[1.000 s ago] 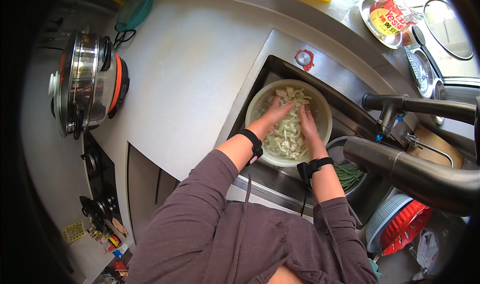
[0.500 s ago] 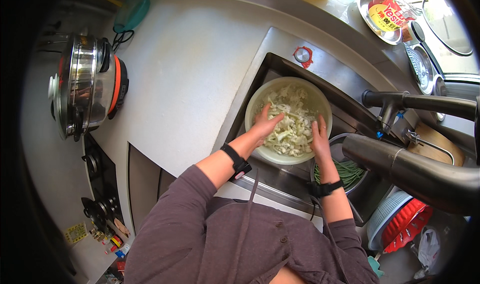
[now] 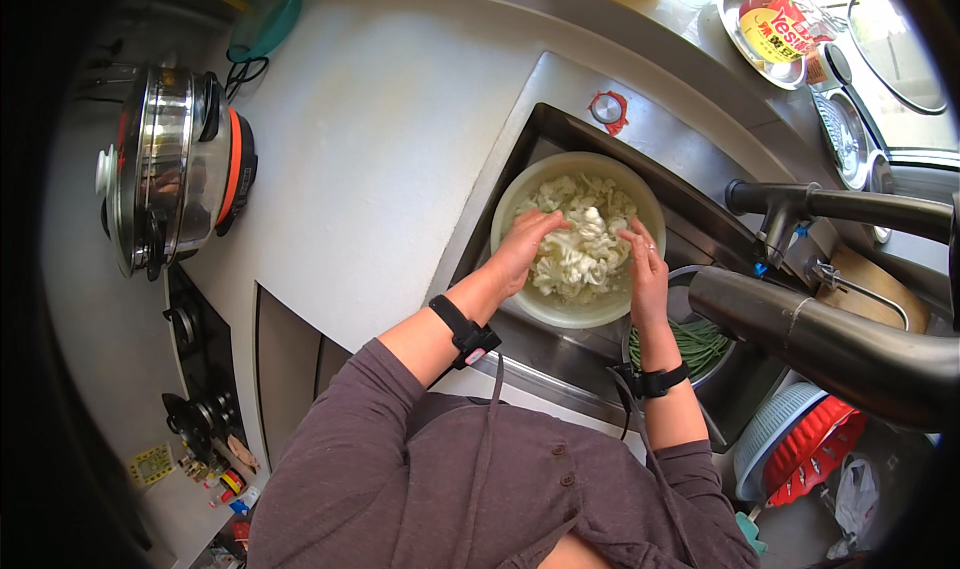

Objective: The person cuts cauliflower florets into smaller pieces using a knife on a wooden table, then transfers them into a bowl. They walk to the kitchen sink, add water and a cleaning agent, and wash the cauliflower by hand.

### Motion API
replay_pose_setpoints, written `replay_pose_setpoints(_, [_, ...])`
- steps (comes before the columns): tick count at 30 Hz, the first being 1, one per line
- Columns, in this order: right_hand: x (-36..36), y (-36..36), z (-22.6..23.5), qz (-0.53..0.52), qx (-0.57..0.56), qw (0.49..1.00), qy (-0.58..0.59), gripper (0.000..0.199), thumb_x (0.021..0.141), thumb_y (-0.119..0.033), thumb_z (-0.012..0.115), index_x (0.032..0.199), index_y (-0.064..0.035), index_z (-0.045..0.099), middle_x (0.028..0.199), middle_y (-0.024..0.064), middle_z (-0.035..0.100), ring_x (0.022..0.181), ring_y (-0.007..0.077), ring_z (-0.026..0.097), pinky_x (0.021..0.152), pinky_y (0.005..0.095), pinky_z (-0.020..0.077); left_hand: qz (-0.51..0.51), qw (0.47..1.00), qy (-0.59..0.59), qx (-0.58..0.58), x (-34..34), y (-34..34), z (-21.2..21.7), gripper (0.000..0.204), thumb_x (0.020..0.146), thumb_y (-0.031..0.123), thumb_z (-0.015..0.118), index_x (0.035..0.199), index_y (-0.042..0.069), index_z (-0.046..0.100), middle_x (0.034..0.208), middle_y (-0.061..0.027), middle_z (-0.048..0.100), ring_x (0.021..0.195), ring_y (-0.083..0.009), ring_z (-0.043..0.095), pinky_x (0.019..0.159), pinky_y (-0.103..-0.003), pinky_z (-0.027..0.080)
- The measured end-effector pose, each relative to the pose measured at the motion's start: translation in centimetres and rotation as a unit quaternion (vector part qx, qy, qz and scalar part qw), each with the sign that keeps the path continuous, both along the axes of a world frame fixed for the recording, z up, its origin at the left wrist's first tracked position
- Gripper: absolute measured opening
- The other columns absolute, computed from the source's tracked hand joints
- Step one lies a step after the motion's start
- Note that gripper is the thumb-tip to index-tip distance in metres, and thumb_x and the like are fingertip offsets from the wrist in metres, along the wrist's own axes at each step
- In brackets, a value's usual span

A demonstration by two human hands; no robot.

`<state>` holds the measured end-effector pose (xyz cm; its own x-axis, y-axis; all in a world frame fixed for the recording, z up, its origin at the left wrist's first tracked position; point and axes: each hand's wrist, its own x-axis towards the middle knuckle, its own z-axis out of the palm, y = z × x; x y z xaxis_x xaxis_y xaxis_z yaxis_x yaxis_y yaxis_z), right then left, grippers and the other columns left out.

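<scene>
Pale cauliflower florets (image 3: 585, 254) lie heaped in water inside a round, cream-coloured basin (image 3: 572, 319), which stands in the steel sink (image 3: 565, 364). My left hand (image 3: 523, 251) reaches over the basin's left side, fingers stretched along the edge of the heap. On the opposite side my right hand (image 3: 648, 269) has its fingers apart and slightly bent beside the florets. Neither hand grips anything that I can see. Green beans (image 3: 700, 347) sit in a metal bowl next to the basin, partly hidden by my right forearm and the tap.
A thick steel tap (image 3: 800, 324) reaches in from the right over the bean bowl. At the left, a lidded pot (image 3: 165, 174) stands on the white counter (image 3: 370, 159). Red and pale blue plastic baskets (image 3: 785, 439) rest at the lower right.
The cauliflower has gathered into a higher, whiter mound in the middle of the basin. My left hand has shifted slightly left, and my right hand's fingers have bent inward.
</scene>
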<state>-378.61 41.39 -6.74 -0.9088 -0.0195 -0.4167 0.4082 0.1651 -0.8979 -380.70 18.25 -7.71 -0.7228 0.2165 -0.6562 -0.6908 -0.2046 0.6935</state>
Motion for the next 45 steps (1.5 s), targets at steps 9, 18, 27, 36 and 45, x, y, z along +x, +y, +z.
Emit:
replay_pose_setpoints(9, [-0.1, -4.5, -4.3, -0.136, -0.200, 0.949, -0.204, 0.061, 0.097, -0.036, 0.052, 0.145, -0.0055, 0.031, 0.140, 0.0057, 0.044, 0.125, 0.0210, 0.044, 0.104, 0.0310, 0.0336, 0.017, 0.984, -0.179, -0.008, -0.5, 3.3, -2.4, 0.067, 0.087, 0.038, 0.062, 0.143, 0.019, 0.033, 0.139, -0.0140, 0.042, 0.127, -0.0333, 0.043, 0.089, -0.056, 0.046])
replay_pose_setpoints(18, [-0.1, -2.8, 1.3, 0.075, 0.128, 0.983, 0.112, 0.032, 0.095, -0.028, 0.054, 0.114, -0.0050, 0.066, 0.126, 0.0145, 0.056, 0.121, 0.0293, 0.048, 0.104, 0.0351, 0.0332, 0.042, 0.999, -0.014, 0.030, 0.2, 1.5, 1.2, 0.037, 0.092, 0.022, 0.057, 0.124, 0.005, 0.054, 0.120, -0.0075, 0.054, 0.119, -0.0178, 0.045, 0.103, -0.033, 0.032])
replay_pose_setpoints(27, [-0.6, -6.3, -2.7, 0.431, 0.464, 0.773, 0.037, 0.062, 0.084, -0.057, 0.056, 0.139, -0.0289, 0.046, 0.149, 0.0096, 0.035, 0.141, 0.0407, 0.022, 0.106, 0.0724, 0.0120, 0.026, 0.984, 0.029, -0.174, 0.7, 2.0, 0.9, 0.048, 0.090, 0.025, 0.059, 0.131, 0.002, 0.050, 0.141, -0.0158, 0.037, 0.132, -0.0263, 0.035, 0.108, -0.036, 0.030])
replay_pose_setpoints(36, [-0.9, -5.9, -3.3, 0.462, 0.359, 0.810, 0.028, 0.061, 0.084, -0.055, 0.058, 0.137, -0.0260, 0.049, 0.150, 0.0096, 0.034, 0.136, 0.0412, 0.031, 0.105, 0.0691, 0.0203, 0.015, 0.983, 0.024, -0.181, 0.7, 0.5, -0.3, 0.046, 0.091, 0.022, 0.057, 0.131, 0.000, 0.050, 0.136, -0.0160, 0.047, 0.129, -0.0252, 0.041, 0.107, -0.034, 0.031])
replay_pose_setpoints(45, [-1.0, -4.9, -3.5, 0.353, 0.372, 0.855, 0.070, 0.045, 0.080, -0.033, 0.067, 0.123, -0.0216, 0.061, 0.139, 0.0063, 0.048, 0.121, 0.0338, 0.050, 0.097, 0.0587, 0.0373, 0.004, 0.974, 0.046, -0.223, 0.8, 0.7, -0.3, 0.042, 0.089, 0.023, 0.060, 0.124, 0.000, 0.056, 0.138, -0.0182, 0.044, 0.132, -0.0292, 0.038, 0.108, -0.036, 0.030])
